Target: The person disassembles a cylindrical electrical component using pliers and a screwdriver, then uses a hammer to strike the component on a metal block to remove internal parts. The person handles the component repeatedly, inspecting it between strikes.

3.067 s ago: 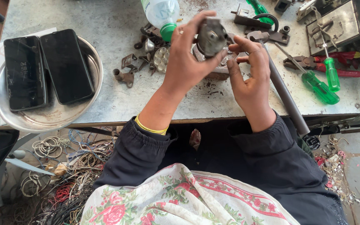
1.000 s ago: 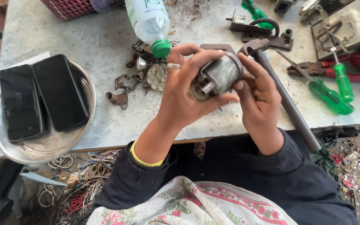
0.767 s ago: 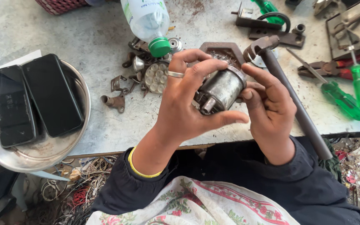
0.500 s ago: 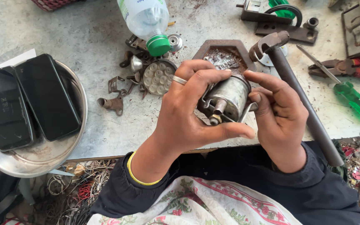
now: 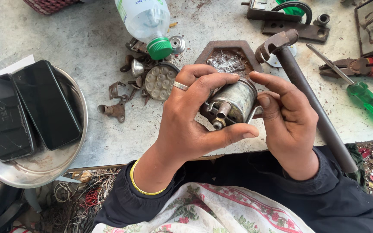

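Observation:
Both hands hold a small cylindrical metal motor part [image 5: 233,102] above the near edge of the grey worktable [image 5: 65,39]. My left hand [image 5: 195,116], a ring on one finger, wraps it from the left with the thumb underneath. From the right, my right hand [image 5: 288,116] steadies it with fingertips on its rim. Short metal terminals stick out of the part's end toward me.
A hexagonal metal tray [image 5: 227,56] of scraps lies just behind the hands. A hammer [image 5: 303,86] runs down the right. Green screwdrivers [image 5: 368,99], pliers [image 5: 350,67], a plastic bottle [image 5: 145,21], small metal pieces [image 5: 121,95] and a steel dish [image 5: 35,168] holding two phones [image 5: 26,112] surround them.
The part has been turned from end-on to lying sideways, and both hands have brought it lower, nearer the table edge. The camera view has shifted closer.

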Action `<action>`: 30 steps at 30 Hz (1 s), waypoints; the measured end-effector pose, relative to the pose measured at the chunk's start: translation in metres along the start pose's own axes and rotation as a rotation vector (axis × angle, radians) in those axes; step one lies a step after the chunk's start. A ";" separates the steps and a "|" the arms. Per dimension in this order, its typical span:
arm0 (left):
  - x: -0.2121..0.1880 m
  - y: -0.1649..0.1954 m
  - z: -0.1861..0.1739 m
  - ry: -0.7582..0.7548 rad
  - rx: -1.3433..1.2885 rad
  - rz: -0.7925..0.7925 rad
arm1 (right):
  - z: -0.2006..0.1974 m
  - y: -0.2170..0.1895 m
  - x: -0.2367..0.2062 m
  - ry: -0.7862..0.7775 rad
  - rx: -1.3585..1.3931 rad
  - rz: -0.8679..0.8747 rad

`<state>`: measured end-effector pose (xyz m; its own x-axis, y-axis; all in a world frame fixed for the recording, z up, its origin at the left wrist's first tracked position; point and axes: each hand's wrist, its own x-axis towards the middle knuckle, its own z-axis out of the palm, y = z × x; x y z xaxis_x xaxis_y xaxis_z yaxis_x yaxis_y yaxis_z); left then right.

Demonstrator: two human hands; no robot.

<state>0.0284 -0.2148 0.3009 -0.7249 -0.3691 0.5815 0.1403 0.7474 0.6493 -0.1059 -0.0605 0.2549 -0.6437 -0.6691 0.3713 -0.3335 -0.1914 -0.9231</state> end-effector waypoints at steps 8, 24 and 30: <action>0.001 0.000 0.001 -0.111 -0.080 0.026 | -0.002 -0.007 0.004 0.007 0.028 0.074; 0.004 -0.013 -0.005 -0.260 -1.416 -0.551 | 0.003 -0.017 0.007 -0.111 0.097 -0.294; -0.001 -0.025 0.004 -0.320 -1.387 -0.654 | 0.000 -0.011 0.001 -0.081 -0.189 -0.510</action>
<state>0.0231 -0.2311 0.2822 -0.9883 -0.1510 0.0215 0.1127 -0.6283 0.7698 -0.1030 -0.0593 0.2651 -0.3151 -0.5800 0.7512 -0.7124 -0.3784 -0.5910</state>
